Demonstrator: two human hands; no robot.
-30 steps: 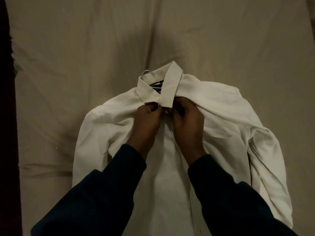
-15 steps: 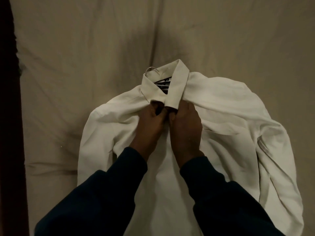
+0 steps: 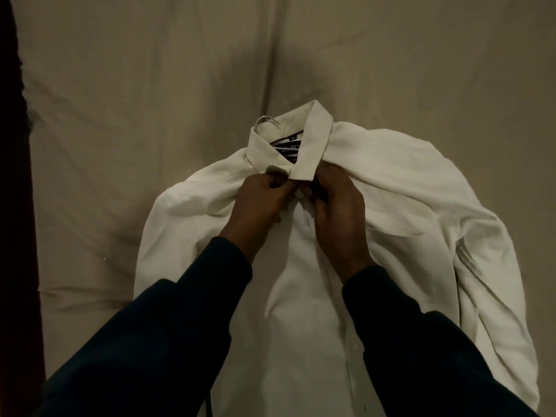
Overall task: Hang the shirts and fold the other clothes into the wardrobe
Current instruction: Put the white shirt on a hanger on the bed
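A white collared shirt [image 3: 400, 188] lies front-up on the bed, collar pointing away from me. A metal hanger hook [image 3: 265, 119] sticks out of the collar at its far left; the rest of the hanger is hidden inside the shirt. My left hand [image 3: 258, 203] pinches the left edge of the shirt front just under the collar. My right hand [image 3: 340, 206] pinches the right edge beside it. Both sets of fingertips meet at the top button spot, which my fingers hide.
The beige bed sheet [image 3: 135, 94] is wrinkled and stretches out on all sides of the shirt. A dark edge [image 3: 13, 236] runs down the left side of the view. My dark sleeves cover the shirt's lower part.
Both hands have stayed at the collar with small finger movements. The shirt and collar have shifted slightly to the right in view as my head moved.
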